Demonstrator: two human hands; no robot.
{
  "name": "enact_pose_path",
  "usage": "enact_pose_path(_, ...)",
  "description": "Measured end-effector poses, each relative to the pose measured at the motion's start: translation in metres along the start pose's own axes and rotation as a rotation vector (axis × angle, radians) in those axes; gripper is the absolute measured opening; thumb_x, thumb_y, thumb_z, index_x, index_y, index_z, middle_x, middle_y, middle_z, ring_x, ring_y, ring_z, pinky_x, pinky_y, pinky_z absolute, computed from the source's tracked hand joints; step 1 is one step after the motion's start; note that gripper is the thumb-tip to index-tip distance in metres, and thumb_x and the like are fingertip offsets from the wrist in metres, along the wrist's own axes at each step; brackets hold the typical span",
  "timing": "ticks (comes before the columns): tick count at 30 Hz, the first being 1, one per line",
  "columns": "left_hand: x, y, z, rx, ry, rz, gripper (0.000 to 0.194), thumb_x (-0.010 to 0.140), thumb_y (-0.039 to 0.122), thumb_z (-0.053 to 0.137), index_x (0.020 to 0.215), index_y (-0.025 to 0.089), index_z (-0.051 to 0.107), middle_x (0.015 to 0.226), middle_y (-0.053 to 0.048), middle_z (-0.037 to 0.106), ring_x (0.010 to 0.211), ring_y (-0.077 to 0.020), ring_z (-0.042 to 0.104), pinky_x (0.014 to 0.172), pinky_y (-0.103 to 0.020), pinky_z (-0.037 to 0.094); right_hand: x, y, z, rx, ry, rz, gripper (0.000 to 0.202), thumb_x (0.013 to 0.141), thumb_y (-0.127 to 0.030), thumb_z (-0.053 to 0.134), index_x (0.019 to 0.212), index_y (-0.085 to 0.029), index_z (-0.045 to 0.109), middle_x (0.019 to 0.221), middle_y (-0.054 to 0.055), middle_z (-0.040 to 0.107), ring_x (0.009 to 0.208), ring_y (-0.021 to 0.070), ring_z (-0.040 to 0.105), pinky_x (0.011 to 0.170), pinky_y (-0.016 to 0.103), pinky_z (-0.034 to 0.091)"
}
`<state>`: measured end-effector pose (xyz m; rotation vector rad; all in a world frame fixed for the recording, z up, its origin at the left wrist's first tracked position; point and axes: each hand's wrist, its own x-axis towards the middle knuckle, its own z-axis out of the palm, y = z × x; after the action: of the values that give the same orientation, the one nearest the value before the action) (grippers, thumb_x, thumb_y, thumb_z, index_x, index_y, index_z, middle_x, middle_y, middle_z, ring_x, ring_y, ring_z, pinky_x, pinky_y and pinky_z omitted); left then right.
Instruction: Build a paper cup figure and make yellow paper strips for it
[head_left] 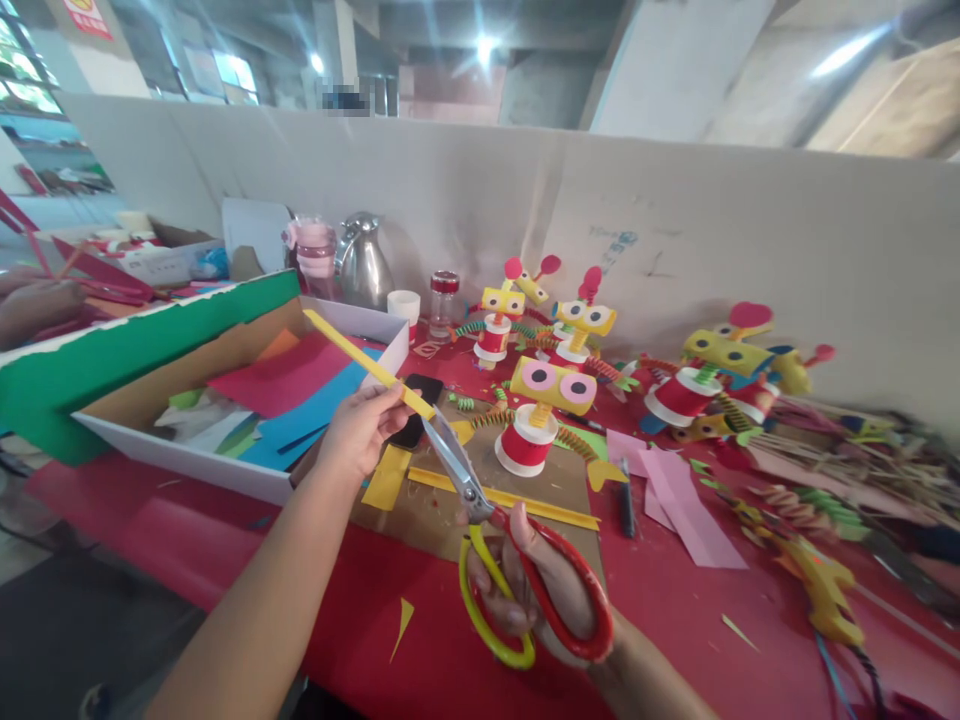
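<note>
My left hand (364,430) pinches a long yellow paper strip (345,345) that slants up to the left. The fingers of my right hand (547,580) pass through the red and yellow loops of a pair of scissors (466,490). The scissor blades meet the strip's lower right end; whether they are closed on it I cannot tell. Below lies a brown cardboard sheet (435,530) with a folded yellow strip (517,503) and a yellow paper piece (388,478). Behind the scissors stands a paper-cup figure (527,440) with a yellow head and pink eyes.
An open box (187,460) of coloured paper stands left. Several similar figures (686,390) line the back near a steel jug (365,265) and glass jar (444,305). Pink paper (694,510), a black pen (626,500) and a yellow glue gun (825,590) lie right.
</note>
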<state>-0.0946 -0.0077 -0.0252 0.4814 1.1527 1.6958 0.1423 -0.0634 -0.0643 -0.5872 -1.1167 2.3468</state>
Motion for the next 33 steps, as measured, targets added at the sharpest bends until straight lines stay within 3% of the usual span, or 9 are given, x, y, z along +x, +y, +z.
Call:
enact_pose_path(4,0.0,0.0,-0.001,0.032,-0.044,-0.038,0.007,0.078,0.008,0.069,0.075,0.011,0.064,0.071,-0.007,0.074,0.059,-0.0116,0.069,0.042,-0.011,0.044,0.001,-0.002,-0.001,0.011,0.018,0.015,0.061,0.089,-0.072,0.039,0.115,-0.019,0.052,0.07,-0.001,0.057,0.036,0.0033,0.036,0.033,0.016,0.021)
enact_pose_path(9,-0.003,0.001,0.0,0.119,-0.194,-0.118,0.003,0.076,0.008,0.071,0.076,0.008,0.067,0.075,-0.011,0.074,0.06,-0.0129,0.069,0.042,-0.013,0.042,0.001,-0.004,0.0,0.043,0.025,0.017,0.06,0.089,-0.072,0.04,0.113,-0.018,0.052,0.068,-0.001,0.055,0.036,0.0029,0.036,0.034,0.017,0.015)
enact_pose_path(14,-0.006,0.0,-0.001,0.174,-0.286,-0.195,0.009,0.071,0.01,0.077,0.076,0.009,0.07,0.072,-0.008,0.072,0.058,-0.0106,0.066,0.042,-0.013,0.04,0.0,-0.006,0.0,0.053,-0.015,0.003,0.06,0.089,-0.071,0.041,0.116,-0.019,0.051,0.071,-0.001,0.057,0.038,0.0032,0.038,0.034,0.016,0.016)
enact_pose_path(18,-0.005,0.0,-0.002,0.188,-0.296,-0.228,0.01,0.068,0.008,0.079,0.072,0.01,0.07,0.069,-0.006,0.07,0.057,-0.0089,0.063,0.042,-0.012,0.039,0.0,-0.007,0.0,0.037,-0.01,0.005,0.059,0.089,-0.071,0.042,0.116,-0.019,0.05,0.071,-0.001,0.056,0.038,0.0035,0.039,0.033,0.016,0.016)
enact_pose_path(28,-0.01,0.001,0.003,0.145,-0.286,-0.251,0.017,0.074,-0.009,0.064,0.078,0.006,0.072,0.08,-0.008,0.071,0.066,-0.0107,0.067,0.062,-0.017,0.057,0.0,-0.005,0.002,-0.007,0.047,-0.023,0.059,0.087,-0.072,0.045,0.112,-0.019,0.053,0.071,-0.001,0.057,0.039,0.004,0.04,0.034,0.016,0.018)
enact_pose_path(33,-0.006,-0.004,0.002,0.077,-0.265,-0.224,0.011,0.081,0.001,0.064,0.082,0.01,0.07,0.078,-0.005,0.071,0.059,-0.0102,0.066,0.055,-0.019,0.057,0.002,-0.002,-0.001,-0.04,0.055,-0.011,0.059,0.086,-0.072,0.047,0.115,-0.02,0.052,0.071,-0.001,0.058,0.04,0.0045,0.04,0.035,0.016,0.017)
